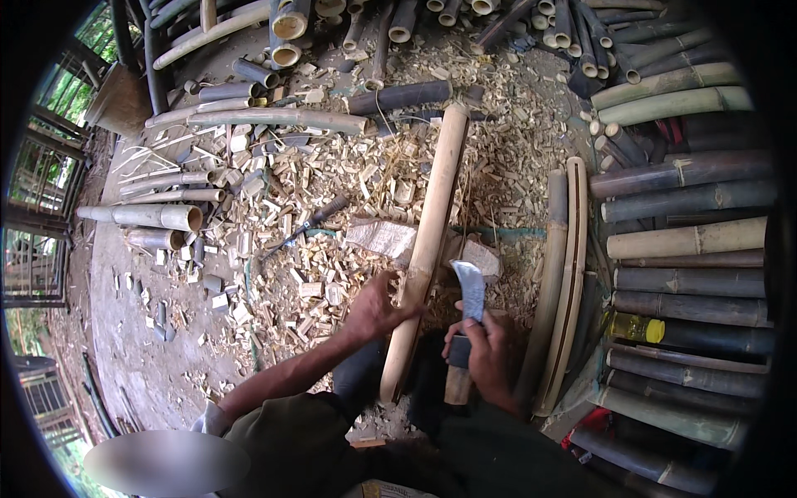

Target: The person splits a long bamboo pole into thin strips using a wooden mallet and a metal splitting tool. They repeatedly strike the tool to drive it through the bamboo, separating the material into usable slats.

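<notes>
A long pale bamboo pole (437, 191) slants away between my legs, its near end low at my knees. Its middle lies across a pale, rough wooden block (382, 238). My left hand (375, 307) is closed around the pole's near half from the left side. To the right of the pole, my right hand (484, 347) grips a hooked knife (471, 290) with its broad grey blade pointing up and away. Below that hand show a dark band and a wooden handle end. The blade stands apart from the pole. Part of the knife's grip is hidden by my fingers.
Wood chips (307, 290) cover the floor around the block. A dark-handled tool (320, 214) lies left of it. Two long bamboo pieces (573, 274) lie at right, beside stacked poles (689, 195) and a yellow-capped bottle (635, 327). More bamboo (282, 120) lies at the far side.
</notes>
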A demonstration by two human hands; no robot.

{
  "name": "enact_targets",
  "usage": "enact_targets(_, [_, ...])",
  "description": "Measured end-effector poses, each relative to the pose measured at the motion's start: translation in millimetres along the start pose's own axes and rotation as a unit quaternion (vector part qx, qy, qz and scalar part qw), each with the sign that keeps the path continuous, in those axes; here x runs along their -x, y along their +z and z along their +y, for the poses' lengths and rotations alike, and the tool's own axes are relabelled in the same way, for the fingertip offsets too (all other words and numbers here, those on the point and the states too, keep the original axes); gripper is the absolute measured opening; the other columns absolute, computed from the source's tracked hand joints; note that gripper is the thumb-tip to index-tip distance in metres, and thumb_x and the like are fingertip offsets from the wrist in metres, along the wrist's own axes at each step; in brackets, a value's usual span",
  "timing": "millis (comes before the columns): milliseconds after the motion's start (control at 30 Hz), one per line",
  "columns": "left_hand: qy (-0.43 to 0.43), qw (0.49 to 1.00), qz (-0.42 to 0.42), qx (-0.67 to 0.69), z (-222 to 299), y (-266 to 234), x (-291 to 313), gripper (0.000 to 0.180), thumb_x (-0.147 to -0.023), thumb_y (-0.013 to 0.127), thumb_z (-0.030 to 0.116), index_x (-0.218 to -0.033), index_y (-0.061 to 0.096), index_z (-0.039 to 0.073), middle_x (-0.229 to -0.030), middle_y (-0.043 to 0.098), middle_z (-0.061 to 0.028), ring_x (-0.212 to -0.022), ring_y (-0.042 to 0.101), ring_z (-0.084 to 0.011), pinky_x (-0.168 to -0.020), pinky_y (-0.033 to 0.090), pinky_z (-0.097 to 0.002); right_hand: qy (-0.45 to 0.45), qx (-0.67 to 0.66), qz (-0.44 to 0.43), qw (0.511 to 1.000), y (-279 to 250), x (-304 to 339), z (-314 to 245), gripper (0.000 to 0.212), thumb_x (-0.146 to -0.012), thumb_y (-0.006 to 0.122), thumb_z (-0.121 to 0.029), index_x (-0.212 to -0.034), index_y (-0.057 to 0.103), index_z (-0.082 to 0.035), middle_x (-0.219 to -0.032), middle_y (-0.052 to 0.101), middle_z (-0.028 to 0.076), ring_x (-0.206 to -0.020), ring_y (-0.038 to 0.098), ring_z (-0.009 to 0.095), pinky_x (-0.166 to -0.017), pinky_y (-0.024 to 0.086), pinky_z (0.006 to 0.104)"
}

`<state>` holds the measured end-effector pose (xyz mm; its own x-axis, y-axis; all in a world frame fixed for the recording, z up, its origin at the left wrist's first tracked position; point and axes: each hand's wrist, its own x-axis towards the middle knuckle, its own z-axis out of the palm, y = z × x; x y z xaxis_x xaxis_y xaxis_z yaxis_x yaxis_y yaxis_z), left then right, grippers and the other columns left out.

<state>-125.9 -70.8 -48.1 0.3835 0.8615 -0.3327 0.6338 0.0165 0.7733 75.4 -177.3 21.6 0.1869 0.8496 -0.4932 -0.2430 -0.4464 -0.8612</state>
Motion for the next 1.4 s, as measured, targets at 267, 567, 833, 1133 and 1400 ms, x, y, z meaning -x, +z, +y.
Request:
enact_targets(267, [-0.032,0.99,-0.089,0.107,-14,24,-9,0.055,-0.072,0.09,0.042,-0.09,0.065,-0.004,-0.079,0.069,-0.0182,-0.074,0.07,-0.0282,-0.072,0.055,-0.0429,0.02,0.015,-0.03,0.999,8,11,29,0.034,-0.106,0.043,-0.016,-0.133,0.052,0.003,-0.081,0.066,0.01,-0.062,0.065,0.016,-0.06,0.053,0.0297])
enact_targets(567, [-0.023,0.992,-0.08,0.09,-10,25,-4,0.045,-0.077,0.087,0.035,-0.089,0.067,-0.004,-0.08,0.068,-0.0167,-0.073,0.068,-0.0263,-0.07,0.054,-0.0402,0.04,-0.037,-0.035,0.998,9,7,42,0.036,-0.104,0.046,-0.018,-0.133,0.051,0.003,-0.081,0.066,0.012,-0.061,0.065,0.018,-0.055,0.054,0.0311])
enact_targets(833, [-0.008,0.989,-0.098,0.113,-16,26,-5,0.043,-0.081,0.084,0.036,-0.094,0.069,-0.002,-0.079,0.072,-0.0129,-0.072,0.069,-0.0191,-0.07,0.054,-0.0372,0.027,-0.062,-0.005,0.998,14,-11,39,0.035,-0.103,0.047,-0.019,-0.13,0.055,0.003,-0.078,0.065,0.012,-0.058,0.065,0.02,-0.052,0.055,0.033])
enact_targets(1133, [-0.035,0.99,-0.102,0.094,-25,26,-7,0.043,-0.079,0.086,0.035,-0.087,0.066,-0.003,-0.076,0.068,-0.0153,-0.07,0.067,-0.025,-0.07,0.054,-0.0397,0.002,-0.072,-0.02,0.997,8,-57,-3,0.032,-0.104,0.044,-0.017,-0.127,0.052,0.004,-0.078,0.065,0.014,-0.055,0.065,0.021,-0.05,0.054,0.0328])
enact_targets(1400, [-0.002,0.99,-0.087,0.107,-11,18,-1,0.042,-0.08,0.086,0.034,-0.087,0.066,-0.003,-0.073,0.066,-0.0136,-0.065,0.062,-0.0221,-0.064,0.05,-0.0388,0.079,-0.058,-0.02,0.995,12,8,25,0.032,-0.102,0.046,-0.015,-0.127,0.054,0.004,-0.078,0.066,0.013,-0.057,0.066,0.018,-0.053,0.055,0.0311])
